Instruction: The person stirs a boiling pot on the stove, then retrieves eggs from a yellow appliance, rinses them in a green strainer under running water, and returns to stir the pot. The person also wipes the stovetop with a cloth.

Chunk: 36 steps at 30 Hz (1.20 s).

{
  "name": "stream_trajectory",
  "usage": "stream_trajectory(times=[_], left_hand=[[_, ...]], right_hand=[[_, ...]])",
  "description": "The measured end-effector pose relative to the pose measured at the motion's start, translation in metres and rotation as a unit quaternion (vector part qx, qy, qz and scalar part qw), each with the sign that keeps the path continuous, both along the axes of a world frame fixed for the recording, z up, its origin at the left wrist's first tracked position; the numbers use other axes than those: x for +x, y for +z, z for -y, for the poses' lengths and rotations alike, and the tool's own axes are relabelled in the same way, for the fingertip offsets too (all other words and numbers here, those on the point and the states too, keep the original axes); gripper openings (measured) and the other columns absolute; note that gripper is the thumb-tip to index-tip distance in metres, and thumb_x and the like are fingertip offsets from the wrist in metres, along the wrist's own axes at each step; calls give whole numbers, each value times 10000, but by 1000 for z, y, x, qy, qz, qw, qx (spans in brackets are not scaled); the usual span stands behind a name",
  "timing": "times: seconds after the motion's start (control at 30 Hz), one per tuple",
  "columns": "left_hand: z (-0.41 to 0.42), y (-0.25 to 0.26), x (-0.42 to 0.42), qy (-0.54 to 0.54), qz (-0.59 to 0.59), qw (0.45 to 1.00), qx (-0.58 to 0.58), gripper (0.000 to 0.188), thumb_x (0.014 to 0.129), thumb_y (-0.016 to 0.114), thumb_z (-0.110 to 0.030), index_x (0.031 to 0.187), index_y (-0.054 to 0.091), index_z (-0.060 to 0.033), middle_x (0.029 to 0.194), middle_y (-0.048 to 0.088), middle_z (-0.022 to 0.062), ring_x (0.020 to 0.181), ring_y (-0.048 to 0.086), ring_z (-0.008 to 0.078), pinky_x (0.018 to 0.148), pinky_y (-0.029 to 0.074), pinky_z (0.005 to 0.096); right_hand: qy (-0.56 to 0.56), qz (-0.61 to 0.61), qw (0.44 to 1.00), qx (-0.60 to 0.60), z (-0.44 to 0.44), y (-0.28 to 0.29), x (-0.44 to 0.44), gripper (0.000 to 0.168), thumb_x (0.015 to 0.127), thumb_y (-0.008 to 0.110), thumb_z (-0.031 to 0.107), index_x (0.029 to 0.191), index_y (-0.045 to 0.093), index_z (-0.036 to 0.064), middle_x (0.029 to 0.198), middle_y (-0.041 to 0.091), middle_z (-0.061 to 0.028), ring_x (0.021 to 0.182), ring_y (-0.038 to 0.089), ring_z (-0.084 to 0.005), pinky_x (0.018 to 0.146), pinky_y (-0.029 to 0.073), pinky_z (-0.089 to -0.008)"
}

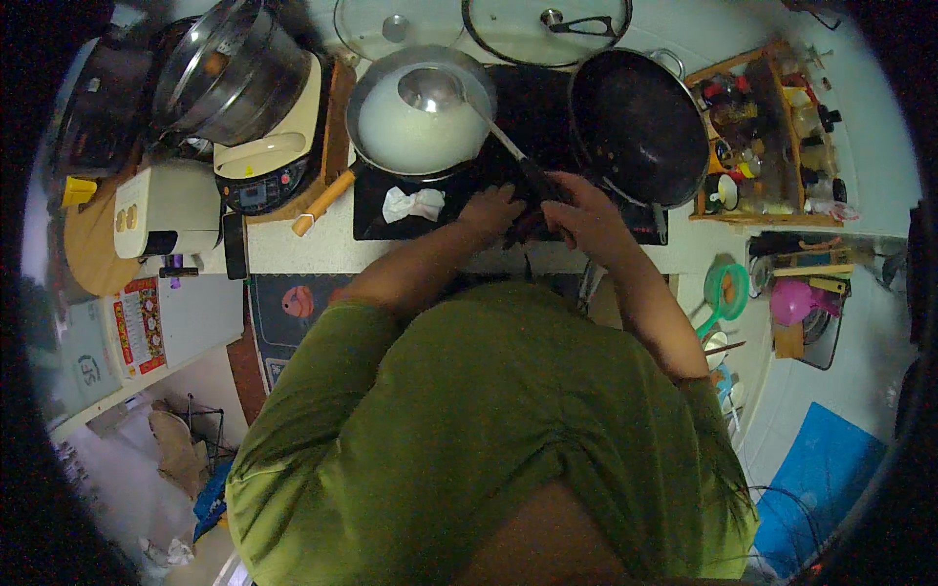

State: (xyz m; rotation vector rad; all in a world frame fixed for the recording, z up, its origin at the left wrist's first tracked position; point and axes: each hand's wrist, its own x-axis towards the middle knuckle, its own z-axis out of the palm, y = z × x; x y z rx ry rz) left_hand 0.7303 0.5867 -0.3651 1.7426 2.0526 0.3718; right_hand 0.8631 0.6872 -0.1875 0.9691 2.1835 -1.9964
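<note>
My right hand (586,216) is closed around the dark handle of a metal ladle (431,89). The ladle's bowl hangs over a round pan (354,121) with a wooden handle (322,203), and whitish liquid (410,143) fills the pan. My left hand (492,211) is low over the front of the black cooktop (529,99), left of my right hand; in the dim light its fingers are hard to make out. Beside it, on the cooktop, lies a crumpled white tissue (412,205). A black wok (637,132) occupies the cooktop's right side.
Two glass lids (432,33) (506,33) lean at the back wall. On the left are a steel pot (234,88), a cream-coloured cooker (264,157), a boxy cream appliance (172,205) and a phone (234,245). To the right stand a wooden condiment rack (780,132) and a green strainer (740,289).
</note>
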Motion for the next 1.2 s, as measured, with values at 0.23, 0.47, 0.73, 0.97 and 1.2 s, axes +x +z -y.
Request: stream_trajectory(times=[0.23,0.47,0.73,0.97,1.2], left_hand=[[-7,1,2,-48,-64,997,-19,275,769,570,-173,1039,597,-127,1072,499,129,980,516,308,809,461,420],[-1,5,5,-49,-88,995,18,255,745,585,-140,997,599,-97,1072,496,130,966,513,296,796,462,412],[-1,-11,9,-38,-99,993,53,222,773,557,-136,990,599,-114,1071,484,127,981,500,289,775,465,419],[-1,-22,8,-29,-104,990,87,260,786,544,-129,1041,595,-114,1109,501,140,992,516,310,781,472,431],[-3,-3,6,46,121,982,136,261,812,507,-239,1015,590,-97,1000,562,149,963,552,321,803,472,411]], right_hand=[[11,3,1000,11,1,-9,-2,442,824,576,147,1230,465,14,731,541,-18,558,475,-73,475,377,-219],[14,3,999,33,2,-15,-17,441,803,601,221,1167,509,-10,828,583,-63,688,546,-136,602,449,-274],[57,17,970,234,-19,-49,-52,470,787,585,244,1147,511,-50,1079,585,-209,985,581,-324,852,444,-371],[52,87,986,134,-6,-41,-82,369,784,578,235,1023,571,-45,849,624,-155,767,608,-262,688,479,-363],[-29,105,974,-200,1,-51,-92,244,828,577,236,886,593,-1,730,589,-80,528,517,-157,521,447,-332]])
